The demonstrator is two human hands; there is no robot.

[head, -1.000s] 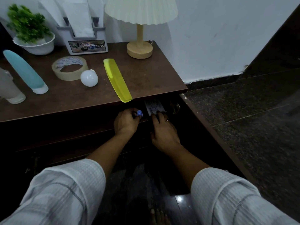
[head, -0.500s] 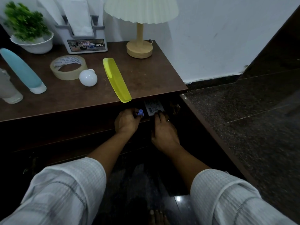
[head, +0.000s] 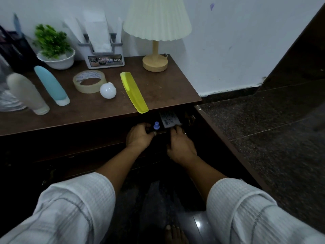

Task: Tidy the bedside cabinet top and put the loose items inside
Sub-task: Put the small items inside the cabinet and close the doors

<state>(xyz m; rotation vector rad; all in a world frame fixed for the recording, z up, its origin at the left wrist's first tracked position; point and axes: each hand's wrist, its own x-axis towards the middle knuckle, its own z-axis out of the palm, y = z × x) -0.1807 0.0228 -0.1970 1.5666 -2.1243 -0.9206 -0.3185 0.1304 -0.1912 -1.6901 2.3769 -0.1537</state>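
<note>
progress: early | left hand (head: 139,136) clamped on blue-capped item (head: 156,125), right hand (head: 181,145) fingers on labelled packet (head: 169,119), both inside cabinet (dark) | left on top: comb (head: 134,92), tape roll (head: 89,81), bulb (head: 108,90), two tubes (head: 51,85)

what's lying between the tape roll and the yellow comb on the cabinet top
A small white bulb lies between the tape roll and yellow comb, against the roll; head view.

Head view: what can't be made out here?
- Cabinet interior: too dark to show contents.
- Dark item with a blue knob in the left hand: body lost in shadow.
- Labelled packet at the right hand: print too small; grip hidden by fingers.
- Dispenser label: only "OPEL" reads.
</note>
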